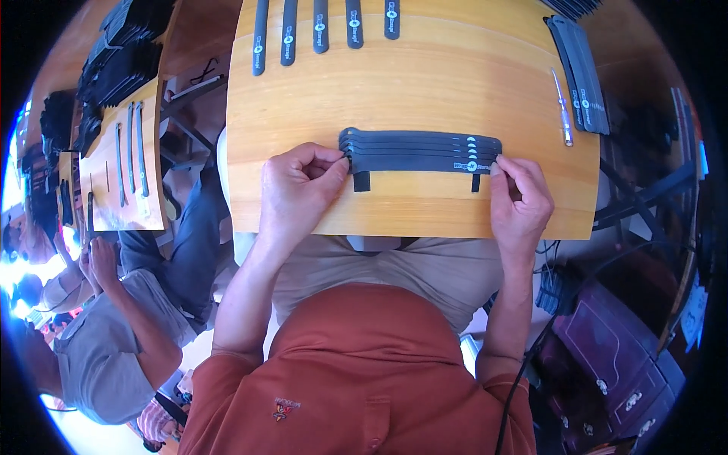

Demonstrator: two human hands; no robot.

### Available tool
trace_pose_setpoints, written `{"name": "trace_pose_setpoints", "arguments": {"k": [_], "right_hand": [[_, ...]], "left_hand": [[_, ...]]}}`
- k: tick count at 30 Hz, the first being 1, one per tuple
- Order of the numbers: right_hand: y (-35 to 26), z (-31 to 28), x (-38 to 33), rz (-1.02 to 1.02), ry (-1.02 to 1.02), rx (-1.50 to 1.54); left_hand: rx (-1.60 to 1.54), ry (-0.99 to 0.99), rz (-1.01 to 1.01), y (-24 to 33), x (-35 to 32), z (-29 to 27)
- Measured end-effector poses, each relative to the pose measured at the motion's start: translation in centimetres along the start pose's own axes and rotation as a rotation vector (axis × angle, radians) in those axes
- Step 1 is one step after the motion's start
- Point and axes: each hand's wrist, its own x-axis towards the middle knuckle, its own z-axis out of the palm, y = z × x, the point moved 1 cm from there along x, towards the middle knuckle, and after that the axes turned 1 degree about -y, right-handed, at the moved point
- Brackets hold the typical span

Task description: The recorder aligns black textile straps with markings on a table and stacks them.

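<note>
A fanned stack of several dark grey straps (409,152) lies crosswise on the wooden table in front of me. My left hand (299,186) pinches the stack's left end between thumb and fingers. At the right end, my right hand (522,193) grips the corner with thumb and forefinger. Two short black tabs, a left one (362,181) and a right one (475,183), stick out below the stack's near edge. White printing shows near the right end of the straps.
Several single straps (320,26) lie spaced along the table's (425,212) far left. A screwdriver with a clear handle (566,125) and a pile of straps (580,76) lie at the right. At left, a person (114,334) sits by another table (155,205) holding straps and black bundles.
</note>
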Motion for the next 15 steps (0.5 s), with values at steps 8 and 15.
{"name": "trace_pose_setpoints", "arguments": {"k": [8, 15], "right_hand": [[0.04, -0.09, 0.0, -0.041, -0.022, -0.055], [-0.85, -0.37, 0.32, -0.179, -0.04, -0.217]], "left_hand": [[-0.007, 0.007, 0.027, -0.46, 0.12, -0.01], [0.016, 0.017, 0.049, -0.43, 0.0, 0.08]]}}
